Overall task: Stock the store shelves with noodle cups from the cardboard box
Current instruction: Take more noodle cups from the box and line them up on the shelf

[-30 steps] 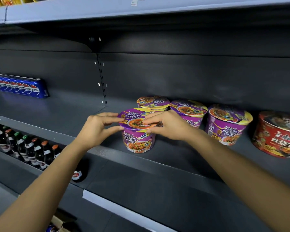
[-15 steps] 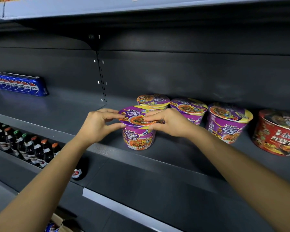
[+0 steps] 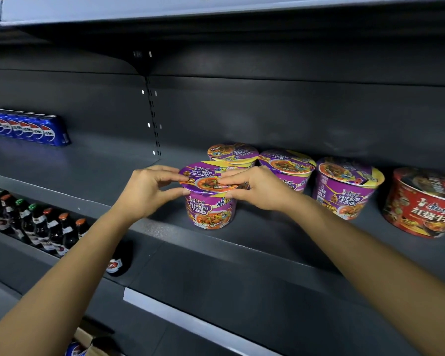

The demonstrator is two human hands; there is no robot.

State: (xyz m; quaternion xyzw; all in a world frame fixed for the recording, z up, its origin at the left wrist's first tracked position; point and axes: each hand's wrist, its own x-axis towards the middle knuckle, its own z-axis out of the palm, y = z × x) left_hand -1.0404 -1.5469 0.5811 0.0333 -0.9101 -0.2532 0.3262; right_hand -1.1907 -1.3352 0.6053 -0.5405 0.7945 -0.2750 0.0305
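Squarely between the two hands stands a purple noodle cup [image 3: 210,210], upright on the dark grey shelf [image 3: 267,236] and close to its front edge. The left hand [image 3: 149,188] takes the cup's left side. Its fingers curl over the edge of the lid and the thumb presses in just under the rim, so this grip pinches the lip of the lid. The right hand [image 3: 258,188] mirrors it on the right side, with fingers over the top of the lid and thumb against the wall beneath the rim, so that grip pinches the cup too. The fingertips of both hands nearly meet over the middle of the lid. The cup's base looks set down on the shelf, though I cannot tell whether its full weight rests there. Just behind it sits a second purple cup [image 3: 233,154], partly hidden by the held one. To the right stand a third purple cup [image 3: 287,167] and a fourth purple cup [image 3: 344,187], then a red noodle bowl [image 3: 421,202] near the edge of the view. Far to the left on the same shelf is a row of blue Pepsi cans [image 3: 28,128]. On the shelf below, dark glass bottles [image 3: 39,227] with coloured caps stand in a line. At the bottom left a flap of the cardboard box [image 3: 86,336] shows.
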